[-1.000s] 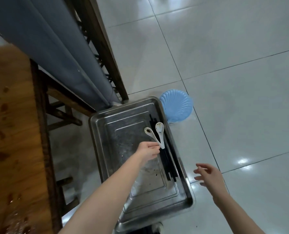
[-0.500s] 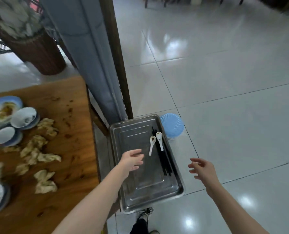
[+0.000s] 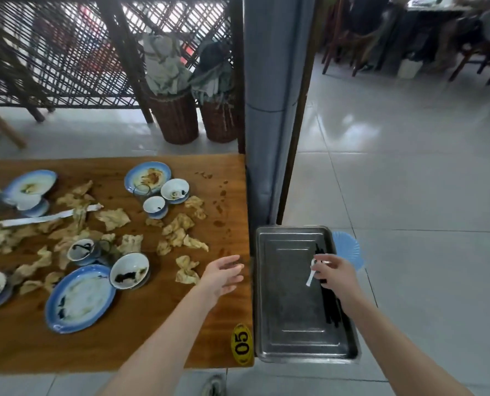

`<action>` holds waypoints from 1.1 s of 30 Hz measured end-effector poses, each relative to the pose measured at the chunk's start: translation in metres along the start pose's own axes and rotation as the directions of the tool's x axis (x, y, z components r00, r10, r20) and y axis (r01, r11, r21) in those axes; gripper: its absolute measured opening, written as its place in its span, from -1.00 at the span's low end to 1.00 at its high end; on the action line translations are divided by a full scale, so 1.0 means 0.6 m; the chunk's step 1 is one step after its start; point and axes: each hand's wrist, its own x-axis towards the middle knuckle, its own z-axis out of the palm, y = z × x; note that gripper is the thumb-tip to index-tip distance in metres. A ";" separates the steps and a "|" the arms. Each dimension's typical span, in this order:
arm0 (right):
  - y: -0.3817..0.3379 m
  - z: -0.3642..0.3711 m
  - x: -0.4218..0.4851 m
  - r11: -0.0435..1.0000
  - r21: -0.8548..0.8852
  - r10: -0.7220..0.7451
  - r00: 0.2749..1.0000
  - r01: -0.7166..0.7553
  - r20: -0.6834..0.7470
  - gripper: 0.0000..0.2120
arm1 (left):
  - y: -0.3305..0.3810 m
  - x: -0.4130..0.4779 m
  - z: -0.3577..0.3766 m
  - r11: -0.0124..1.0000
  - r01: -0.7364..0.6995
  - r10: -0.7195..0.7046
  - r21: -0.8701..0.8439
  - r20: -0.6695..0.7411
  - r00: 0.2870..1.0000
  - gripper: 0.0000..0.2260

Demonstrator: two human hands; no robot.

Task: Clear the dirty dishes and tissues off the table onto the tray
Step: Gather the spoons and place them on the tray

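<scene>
- my left hand point(image 3: 223, 277) hovers over the right edge of the table point(image 3: 152, 335), fingers spread and loose, gripping nothing.
- my right hand point(image 3: 335, 274) is above the steel tray point(image 3: 289, 304), fingers loosely curled by a white spoon point(image 3: 310, 278); i cannot tell whether it pinches the spoon.
- black chopsticks point(image 3: 331, 307) lie in the tray along its right side.
- crumpled tissues point(image 3: 181, 234), blue-rimmed plates point(image 3: 79, 298) and bowls point(image 3: 129, 270) sit on the table, left of the tray.
</scene>
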 end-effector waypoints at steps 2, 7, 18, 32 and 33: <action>-0.022 0.046 0.001 1.000 -0.012 -0.021 0.999 0.021 0.034 -0.86 | 0.011 -0.003 -0.045 0.999 -0.016 0.015 -0.038 -0.026 1.000 -0.74; -0.077 0.172 0.006 0.993 -0.069 -0.083 0.990 0.091 0.113 -0.87 | 0.034 0.012 -0.174 0.992 -0.024 0.020 -0.127 -0.035 0.999 -0.70; -0.216 0.485 0.073 0.982 -0.145 -0.108 0.988 0.124 0.111 -0.88 | 0.132 0.115 -0.499 0.988 -0.087 0.068 -0.130 -0.140 0.988 -0.76; -0.244 0.654 0.204 0.935 -0.351 -0.018 0.994 0.055 0.110 -0.90 | 0.146 0.215 -0.670 0.986 0.008 -0.040 -0.167 -0.191 0.981 -0.77; -0.245 0.660 0.211 0.937 -0.347 -0.004 0.994 0.042 0.110 -0.89 | 0.144 0.215 -0.674 0.983 0.009 -0.045 -0.182 -0.195 0.980 -0.78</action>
